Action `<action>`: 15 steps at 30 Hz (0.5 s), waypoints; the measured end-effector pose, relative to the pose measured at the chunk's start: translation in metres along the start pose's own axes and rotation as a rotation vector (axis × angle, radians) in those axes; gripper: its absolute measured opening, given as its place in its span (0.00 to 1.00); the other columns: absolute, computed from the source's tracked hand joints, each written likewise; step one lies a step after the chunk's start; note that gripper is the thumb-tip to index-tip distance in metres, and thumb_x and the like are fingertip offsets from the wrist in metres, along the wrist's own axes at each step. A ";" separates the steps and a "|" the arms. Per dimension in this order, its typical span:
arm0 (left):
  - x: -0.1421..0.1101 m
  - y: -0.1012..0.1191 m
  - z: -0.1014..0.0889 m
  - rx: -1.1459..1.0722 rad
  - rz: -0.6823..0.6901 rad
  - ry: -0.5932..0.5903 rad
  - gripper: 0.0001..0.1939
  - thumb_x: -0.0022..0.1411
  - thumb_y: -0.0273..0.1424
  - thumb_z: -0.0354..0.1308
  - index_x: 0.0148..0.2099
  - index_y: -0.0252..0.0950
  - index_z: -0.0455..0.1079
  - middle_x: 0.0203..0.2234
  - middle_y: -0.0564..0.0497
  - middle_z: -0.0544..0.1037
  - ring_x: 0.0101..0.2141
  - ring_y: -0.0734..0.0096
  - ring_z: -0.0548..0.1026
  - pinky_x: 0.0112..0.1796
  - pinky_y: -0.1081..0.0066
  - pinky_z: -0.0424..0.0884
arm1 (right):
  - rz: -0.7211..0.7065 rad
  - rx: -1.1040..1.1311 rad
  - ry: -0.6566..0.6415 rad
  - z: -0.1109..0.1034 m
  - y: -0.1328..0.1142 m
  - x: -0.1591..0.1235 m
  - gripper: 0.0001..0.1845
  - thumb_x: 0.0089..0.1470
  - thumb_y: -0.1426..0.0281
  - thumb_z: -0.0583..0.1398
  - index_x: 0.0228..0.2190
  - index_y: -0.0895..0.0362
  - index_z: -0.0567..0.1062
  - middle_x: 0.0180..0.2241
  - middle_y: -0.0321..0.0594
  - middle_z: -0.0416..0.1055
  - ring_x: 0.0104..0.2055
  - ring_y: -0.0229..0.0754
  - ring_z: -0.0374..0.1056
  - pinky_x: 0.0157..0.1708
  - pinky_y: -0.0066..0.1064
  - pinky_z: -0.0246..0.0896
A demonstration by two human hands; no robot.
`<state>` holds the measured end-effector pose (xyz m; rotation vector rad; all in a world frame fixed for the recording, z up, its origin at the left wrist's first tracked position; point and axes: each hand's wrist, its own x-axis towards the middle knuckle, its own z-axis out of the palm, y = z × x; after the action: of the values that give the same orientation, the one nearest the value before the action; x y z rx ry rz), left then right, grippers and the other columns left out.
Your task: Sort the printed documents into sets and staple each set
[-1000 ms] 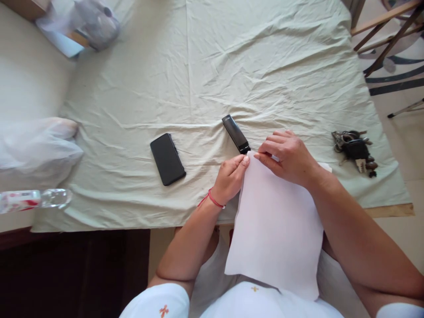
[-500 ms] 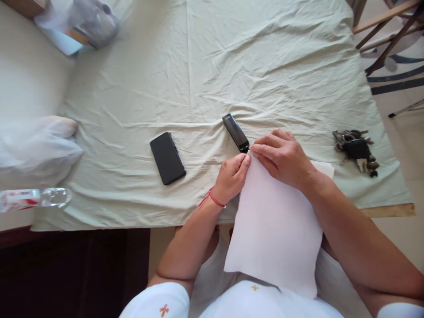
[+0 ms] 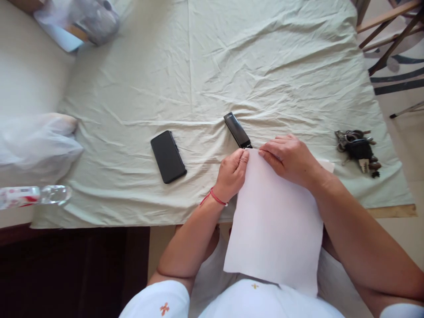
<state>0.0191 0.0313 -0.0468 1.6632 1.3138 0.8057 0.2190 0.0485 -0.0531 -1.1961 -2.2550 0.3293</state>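
Note:
White paper (image 3: 274,225) hangs from the table's near edge over my lap, its upper edge lying on the cloth. My left hand (image 3: 232,171) pinches the top left corner between thumb and fingers. Farther right along the same edge, my right hand (image 3: 288,157) grips the paper, thumb below and fingers on top. Just beyond the left corner lies a black stapler (image 3: 237,129), its near end close to the paper; whether they touch I cannot tell. A black phone (image 3: 168,157) rests left of my left hand.
A pale green cloth (image 3: 139,88) covers the table. Keys (image 3: 359,150) lie at the right. Along the left are a plastic bottle (image 3: 54,194), a white plastic bag (image 3: 36,148) and another bag (image 3: 94,22). A wooden chair (image 3: 387,31) stands at the upper right.
My right hand has slid right along the paper's top edge, away from my left hand. The left hand has shifted slightly left, still pinching the corner.

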 end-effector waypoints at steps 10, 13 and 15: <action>0.000 -0.003 -0.002 0.208 0.038 -0.006 0.17 0.79 0.40 0.43 0.37 0.36 0.59 0.27 0.49 0.69 0.28 0.70 0.65 0.32 0.67 0.56 | -0.004 0.018 -0.035 -0.002 -0.001 0.001 0.16 0.71 0.65 0.53 0.31 0.54 0.74 0.31 0.40 0.78 0.36 0.46 0.70 0.40 0.39 0.54; -0.001 -0.005 -0.003 0.192 0.082 0.005 0.15 0.79 0.38 0.44 0.39 0.36 0.62 0.29 0.50 0.72 0.29 0.71 0.67 0.33 0.68 0.59 | 0.015 0.012 -0.068 -0.006 0.000 0.001 0.16 0.71 0.65 0.53 0.33 0.54 0.74 0.32 0.40 0.79 0.37 0.46 0.71 0.42 0.39 0.56; -0.002 -0.006 -0.003 0.214 0.128 -0.006 0.14 0.78 0.36 0.44 0.38 0.36 0.60 0.27 0.50 0.70 0.27 0.71 0.65 0.32 0.68 0.58 | 0.023 0.006 -0.092 -0.006 -0.001 0.002 0.16 0.71 0.65 0.52 0.32 0.54 0.74 0.32 0.41 0.79 0.37 0.47 0.72 0.42 0.40 0.56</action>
<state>0.0139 0.0307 -0.0507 1.9333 1.3380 0.7547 0.2213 0.0494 -0.0470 -1.2273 -2.3185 0.4072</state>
